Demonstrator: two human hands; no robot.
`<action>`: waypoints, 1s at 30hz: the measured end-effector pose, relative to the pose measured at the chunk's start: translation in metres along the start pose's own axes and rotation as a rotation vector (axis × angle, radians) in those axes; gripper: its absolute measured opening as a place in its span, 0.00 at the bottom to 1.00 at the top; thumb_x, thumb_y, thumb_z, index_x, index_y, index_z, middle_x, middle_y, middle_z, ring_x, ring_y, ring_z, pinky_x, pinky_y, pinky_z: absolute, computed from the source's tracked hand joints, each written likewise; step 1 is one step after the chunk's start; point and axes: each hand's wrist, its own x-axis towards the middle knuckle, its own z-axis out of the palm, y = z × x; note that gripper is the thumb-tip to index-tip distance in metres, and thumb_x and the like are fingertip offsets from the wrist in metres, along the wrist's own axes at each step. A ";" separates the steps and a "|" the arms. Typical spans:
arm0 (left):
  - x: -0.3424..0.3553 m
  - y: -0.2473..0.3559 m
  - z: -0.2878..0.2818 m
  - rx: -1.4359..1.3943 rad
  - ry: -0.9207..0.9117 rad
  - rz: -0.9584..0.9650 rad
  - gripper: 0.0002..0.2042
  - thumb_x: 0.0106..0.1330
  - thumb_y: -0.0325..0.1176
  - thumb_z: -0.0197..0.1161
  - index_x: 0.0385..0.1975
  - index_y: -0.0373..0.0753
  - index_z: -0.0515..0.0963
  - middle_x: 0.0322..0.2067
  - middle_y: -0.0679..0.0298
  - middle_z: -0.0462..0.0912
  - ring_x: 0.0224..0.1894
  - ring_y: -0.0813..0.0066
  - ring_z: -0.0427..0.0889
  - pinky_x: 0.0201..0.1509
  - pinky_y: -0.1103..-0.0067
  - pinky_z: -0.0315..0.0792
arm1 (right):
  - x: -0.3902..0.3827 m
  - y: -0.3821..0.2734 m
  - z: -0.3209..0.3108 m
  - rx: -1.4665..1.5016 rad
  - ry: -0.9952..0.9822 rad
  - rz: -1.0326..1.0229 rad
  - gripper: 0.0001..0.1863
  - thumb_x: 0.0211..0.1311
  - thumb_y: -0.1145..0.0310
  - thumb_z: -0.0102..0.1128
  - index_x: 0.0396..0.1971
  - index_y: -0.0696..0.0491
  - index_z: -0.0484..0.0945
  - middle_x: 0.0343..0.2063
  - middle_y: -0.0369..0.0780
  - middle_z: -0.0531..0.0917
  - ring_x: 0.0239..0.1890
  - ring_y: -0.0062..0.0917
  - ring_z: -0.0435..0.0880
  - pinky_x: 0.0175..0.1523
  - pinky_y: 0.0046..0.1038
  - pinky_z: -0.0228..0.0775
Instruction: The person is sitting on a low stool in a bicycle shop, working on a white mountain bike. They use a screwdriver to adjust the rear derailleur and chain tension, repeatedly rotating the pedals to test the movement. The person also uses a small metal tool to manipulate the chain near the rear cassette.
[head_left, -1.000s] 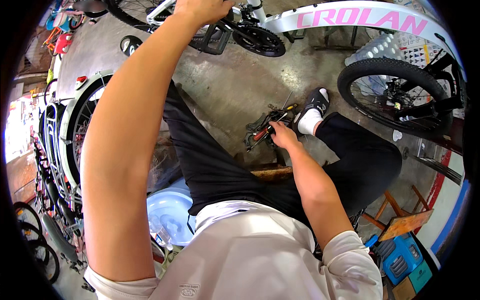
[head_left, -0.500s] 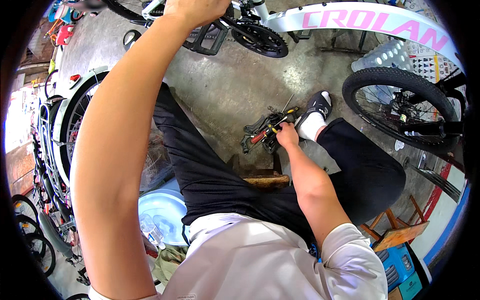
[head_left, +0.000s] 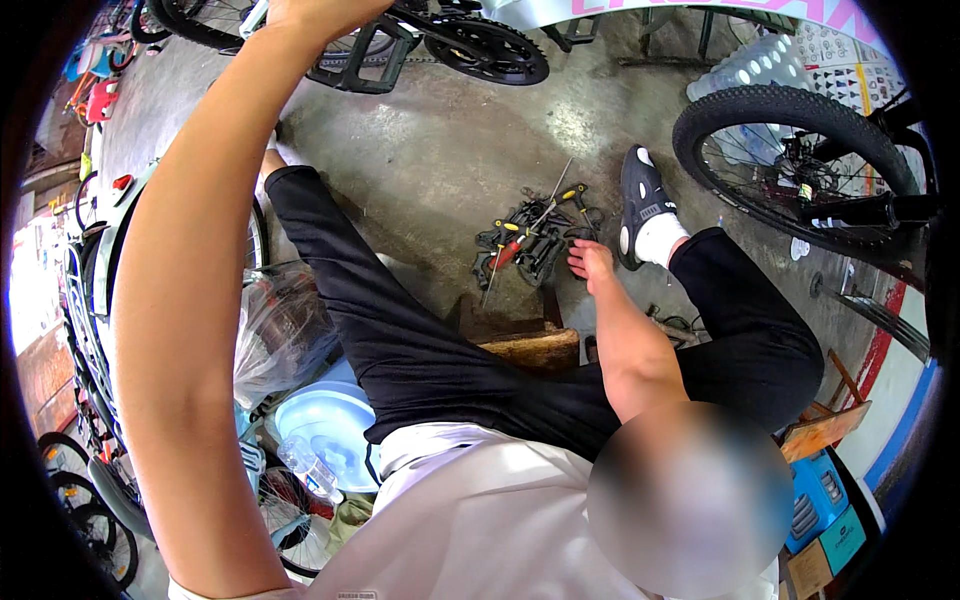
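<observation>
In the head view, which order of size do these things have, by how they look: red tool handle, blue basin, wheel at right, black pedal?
1. Wheel at right
2. Blue basin, partly hidden
3. Black pedal
4. Red tool handle

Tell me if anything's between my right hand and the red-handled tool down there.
Yes: jumbled black parts lie just left of your right hand, between it and the red-handled tool. Reaching over them looks possible.
</observation>
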 end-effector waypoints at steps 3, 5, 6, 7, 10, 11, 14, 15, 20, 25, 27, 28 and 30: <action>-0.001 -0.003 0.002 0.008 -0.007 -0.009 0.47 0.63 0.45 0.67 0.77 0.29 0.52 0.76 0.42 0.56 0.79 0.46 0.57 0.77 0.60 0.62 | 0.007 0.016 -0.009 0.026 0.008 0.012 0.16 0.73 0.68 0.52 0.55 0.50 0.83 0.48 0.42 0.88 0.42 0.30 0.87 0.45 0.35 0.81; -0.002 -0.005 0.001 0.012 -0.007 -0.014 0.47 0.63 0.45 0.67 0.77 0.29 0.51 0.76 0.42 0.56 0.79 0.46 0.57 0.77 0.60 0.62 | 0.014 0.026 -0.012 0.062 0.066 0.009 0.16 0.72 0.68 0.53 0.55 0.49 0.83 0.47 0.41 0.88 0.41 0.30 0.87 0.45 0.36 0.80; -0.001 -0.005 0.002 0.012 -0.007 -0.012 0.47 0.62 0.44 0.67 0.77 0.29 0.51 0.76 0.42 0.56 0.79 0.46 0.57 0.77 0.60 0.62 | 0.020 0.033 -0.013 0.083 0.120 0.009 0.16 0.72 0.68 0.54 0.55 0.49 0.83 0.47 0.41 0.87 0.41 0.30 0.87 0.45 0.36 0.80; 0.003 -0.002 0.001 0.005 -0.004 -0.004 0.47 0.62 0.44 0.67 0.77 0.29 0.51 0.76 0.42 0.56 0.79 0.46 0.57 0.77 0.60 0.62 | 0.031 0.043 -0.018 0.111 0.181 0.005 0.16 0.71 0.68 0.55 0.54 0.49 0.83 0.47 0.41 0.87 0.41 0.31 0.87 0.44 0.36 0.79; 0.004 0.000 0.001 0.005 -0.001 -0.002 0.47 0.62 0.44 0.67 0.77 0.29 0.51 0.76 0.42 0.56 0.79 0.46 0.57 0.77 0.61 0.62 | 0.042 0.054 -0.019 0.064 0.468 0.155 0.14 0.68 0.69 0.58 0.51 0.51 0.84 0.46 0.41 0.86 0.37 0.31 0.85 0.41 0.38 0.76; 0.003 0.000 0.002 0.009 -0.001 -0.001 0.47 0.62 0.44 0.67 0.77 0.29 0.51 0.76 0.42 0.56 0.79 0.46 0.57 0.77 0.61 0.62 | 0.040 0.055 -0.027 0.049 0.347 0.252 0.13 0.64 0.71 0.59 0.46 0.53 0.85 0.47 0.43 0.85 0.36 0.34 0.84 0.42 0.39 0.75; -0.009 -0.012 0.007 0.023 -0.020 -0.033 0.47 0.62 0.44 0.67 0.77 0.29 0.51 0.76 0.42 0.56 0.79 0.46 0.57 0.77 0.61 0.63 | 0.000 0.039 -0.014 0.104 0.077 0.245 0.11 0.63 0.71 0.57 0.40 0.55 0.86 0.41 0.43 0.86 0.37 0.38 0.86 0.41 0.40 0.75; -0.004 -0.006 0.006 0.016 -0.012 -0.022 0.47 0.62 0.44 0.67 0.77 0.29 0.51 0.76 0.42 0.56 0.79 0.46 0.57 0.77 0.61 0.63 | 0.012 0.045 -0.015 0.044 0.124 0.232 0.11 0.64 0.70 0.57 0.39 0.54 0.87 0.40 0.45 0.87 0.39 0.40 0.87 0.42 0.40 0.76; -0.007 -0.006 0.002 0.032 -0.001 -0.019 0.47 0.61 0.44 0.67 0.77 0.29 0.51 0.76 0.42 0.56 0.79 0.46 0.57 0.77 0.62 0.63 | 0.014 0.037 0.011 -0.762 0.543 -0.281 0.14 0.68 0.61 0.55 0.37 0.50 0.88 0.36 0.51 0.90 0.45 0.48 0.88 0.47 0.43 0.79; -0.009 -0.005 0.008 0.017 0.003 -0.014 0.48 0.61 0.44 0.67 0.77 0.29 0.50 0.76 0.42 0.56 0.79 0.45 0.57 0.77 0.62 0.64 | -0.023 -0.010 0.079 -0.559 0.320 -0.415 0.17 0.62 0.51 0.65 0.41 0.47 0.87 0.38 0.45 0.90 0.38 0.43 0.88 0.44 0.42 0.80; 0.005 0.009 0.003 0.003 0.031 0.024 0.48 0.61 0.43 0.67 0.77 0.29 0.50 0.76 0.42 0.56 0.79 0.45 0.57 0.77 0.62 0.64 | 0.023 0.008 0.096 -0.281 0.332 -0.333 0.20 0.58 0.53 0.74 0.39 0.55 0.86 0.29 0.40 0.87 0.23 0.25 0.84 0.32 0.33 0.78; 0.002 0.009 0.004 0.003 0.032 0.022 0.48 0.61 0.43 0.67 0.77 0.29 0.50 0.76 0.42 0.56 0.79 0.45 0.57 0.77 0.63 0.64 | 0.029 0.009 0.104 -0.242 0.339 -0.304 0.20 0.57 0.54 0.75 0.38 0.56 0.86 0.28 0.41 0.87 0.22 0.25 0.83 0.32 0.33 0.78; -0.002 0.009 0.005 0.004 0.035 0.020 0.48 0.61 0.43 0.67 0.77 0.29 0.50 0.76 0.42 0.56 0.79 0.45 0.57 0.77 0.63 0.64 | 0.036 0.010 0.120 -0.169 0.346 -0.243 0.20 0.55 0.56 0.77 0.35 0.59 0.85 0.26 0.41 0.86 0.21 0.26 0.81 0.31 0.34 0.76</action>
